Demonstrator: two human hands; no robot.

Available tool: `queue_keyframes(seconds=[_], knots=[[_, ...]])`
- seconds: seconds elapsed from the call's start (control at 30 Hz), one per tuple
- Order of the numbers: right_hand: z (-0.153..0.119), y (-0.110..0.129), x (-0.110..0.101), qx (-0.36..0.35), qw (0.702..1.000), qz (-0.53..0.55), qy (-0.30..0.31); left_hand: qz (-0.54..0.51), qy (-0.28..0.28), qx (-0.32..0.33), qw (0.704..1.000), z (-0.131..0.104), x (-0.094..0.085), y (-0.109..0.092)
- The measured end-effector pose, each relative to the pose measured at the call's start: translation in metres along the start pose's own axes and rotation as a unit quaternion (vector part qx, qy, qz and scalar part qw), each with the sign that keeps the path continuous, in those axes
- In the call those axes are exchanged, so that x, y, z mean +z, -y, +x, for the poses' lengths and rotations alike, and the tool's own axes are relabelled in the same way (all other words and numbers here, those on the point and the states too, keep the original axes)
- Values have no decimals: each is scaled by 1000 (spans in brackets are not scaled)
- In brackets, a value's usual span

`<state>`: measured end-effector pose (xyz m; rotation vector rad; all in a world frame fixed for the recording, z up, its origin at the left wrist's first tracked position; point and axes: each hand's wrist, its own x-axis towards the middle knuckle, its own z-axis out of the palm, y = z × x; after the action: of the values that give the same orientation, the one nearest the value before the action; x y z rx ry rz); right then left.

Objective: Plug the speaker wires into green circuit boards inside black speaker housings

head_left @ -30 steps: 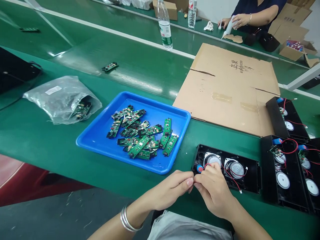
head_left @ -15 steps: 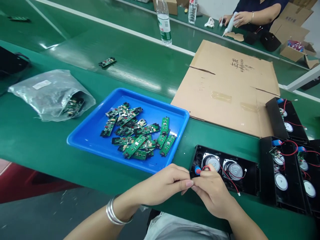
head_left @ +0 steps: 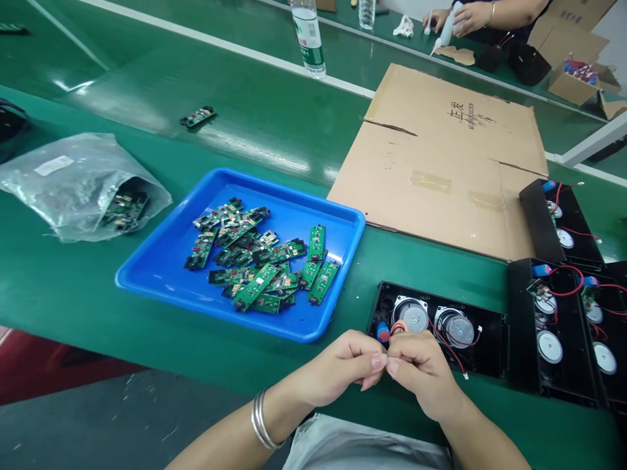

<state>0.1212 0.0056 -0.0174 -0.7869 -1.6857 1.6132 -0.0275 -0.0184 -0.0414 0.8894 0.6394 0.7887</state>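
My left hand (head_left: 345, 367) and my right hand (head_left: 422, 372) meet fingertip to fingertip at the near left edge of a black speaker box (head_left: 482, 346). Both are closed in a pinch, and whatever lies between the fingertips is too small to make out. The open box holds two round speakers (head_left: 414, 315), a blue cylinder with a red end (head_left: 383, 331) and red and black wires with white plugs. Part of a red wire loop (head_left: 398, 326) shows just behind my right fingers. Left of the box, a blue tray (head_left: 161, 287) bears several green circuit boards (head_left: 259, 284).
A plastic bag (head_left: 81, 176) of boards lies at left, a loose board (head_left: 198, 117) behind the tray. Flat cardboard (head_left: 441, 150) lies beyond the box. More black boxes (head_left: 553, 326) stand at right. A bottle (head_left: 308, 39) and another person's hands (head_left: 473, 18) are farther back.
The camera view has shifted a little, so the tray and bag sit farther left. My hands remain pinched together, now slightly lower and to the right beside the box.
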Motion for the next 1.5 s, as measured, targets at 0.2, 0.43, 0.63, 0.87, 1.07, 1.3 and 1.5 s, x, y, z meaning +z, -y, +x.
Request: queue_keyframes(seconds=[0.2,0.43,0.63,0.87,1.07,1.3,1.5], knots=[[-3,9,-5,-15,999,-43,9,162,7,58,985,-5,2,-22],[-6,22,-9,-112,957,-260,68,663,-29,255,703,-24,6,-57],[-5,15,-4,-200,904,-379,20,720,-27,248,647,-26,4,-62],[-6,19,2,-216,931,-294,28,544,60,180,817,-26,2,-58],[-4,19,-2,-127,968,-213,43,121,64,-30,990,-18,3,-33],[-4,15,-8,-146,951,-270,46,372,-106,58,920,-21,19,-35],[-5,16,-8,-144,959,-235,62,323,-111,60,938,-20,21,-28]])
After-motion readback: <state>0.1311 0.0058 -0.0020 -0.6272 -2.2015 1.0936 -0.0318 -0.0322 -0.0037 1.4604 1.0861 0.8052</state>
